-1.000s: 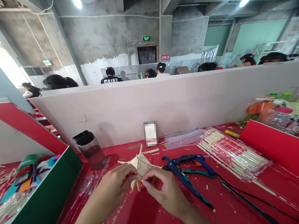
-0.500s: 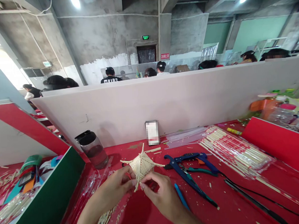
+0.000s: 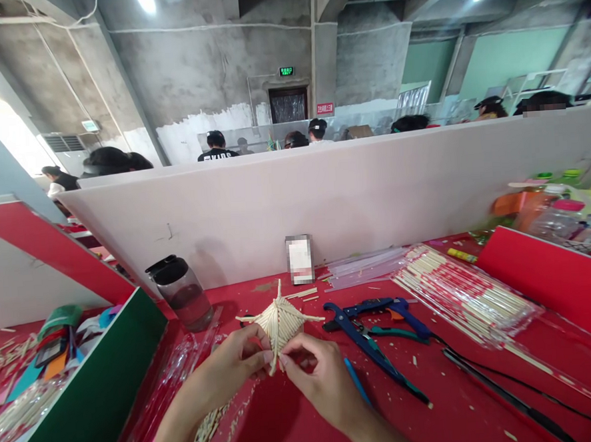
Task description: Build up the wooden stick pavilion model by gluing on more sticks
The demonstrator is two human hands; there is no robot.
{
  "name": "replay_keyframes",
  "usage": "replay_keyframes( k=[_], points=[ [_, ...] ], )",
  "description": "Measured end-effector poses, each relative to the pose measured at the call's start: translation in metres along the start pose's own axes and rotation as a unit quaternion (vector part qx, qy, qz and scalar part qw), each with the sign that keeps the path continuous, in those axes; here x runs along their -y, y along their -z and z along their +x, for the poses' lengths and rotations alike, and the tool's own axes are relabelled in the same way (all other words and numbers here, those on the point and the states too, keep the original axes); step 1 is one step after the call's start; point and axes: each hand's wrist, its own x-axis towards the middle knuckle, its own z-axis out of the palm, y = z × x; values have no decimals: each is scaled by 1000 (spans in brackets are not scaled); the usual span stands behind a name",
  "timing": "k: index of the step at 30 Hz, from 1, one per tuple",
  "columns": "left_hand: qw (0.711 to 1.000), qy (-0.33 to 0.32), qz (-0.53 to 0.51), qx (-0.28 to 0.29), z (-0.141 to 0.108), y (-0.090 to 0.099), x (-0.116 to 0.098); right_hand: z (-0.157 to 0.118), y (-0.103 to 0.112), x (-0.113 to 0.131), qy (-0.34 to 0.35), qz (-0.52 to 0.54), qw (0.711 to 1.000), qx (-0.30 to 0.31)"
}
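A pale star-shaped piece made of thin wooden sticks (image 3: 280, 320) is held up over the red table, with thin arms sticking out at the top, left, right and bottom. My left hand (image 3: 251, 354) grips its lower left side, thumb and fingers pinched near the bottom arm. On the other side of that arm, my right hand (image 3: 309, 363) pinches the piece with thumb and forefinger. Both hands nearly meet at the bottom tip. The fingertips behind the piece are hidden.
Blue cutters (image 3: 378, 356) and a glue gun (image 3: 406, 317) lie right of my hands, with bundled sticks (image 3: 460, 294) beyond. A dark-lidded bottle (image 3: 182, 294) stands at the left, a phone (image 3: 300, 259) against the white partition (image 3: 354, 204). Several people are behind it.
The stick piece has turned slightly, its bottom arm now more upright and a little farther right. Both hands stay pinched on it, and the view has shifted slightly.
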Motion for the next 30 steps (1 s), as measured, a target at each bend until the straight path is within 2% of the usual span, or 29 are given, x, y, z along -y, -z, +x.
replay_keyframes(
  k=[4, 12, 19, 30],
  points=[
    [1000, 10, 13, -5, -1, -1, -2, 1, -1, 0, -29, 25, 999, 1],
    [1000, 6, 2, -7, 1, -1, 6, 0, -1, 0, -36, 35, 999, 3],
    [1000, 4, -9, -1, 0, -1, 2, 1, -2, 0, -62, 86, 994, -2],
    [1000, 8, -17, 1, 1, -1, -1, 2, -1, -7, -65, 98, 993, -4]
  ],
)
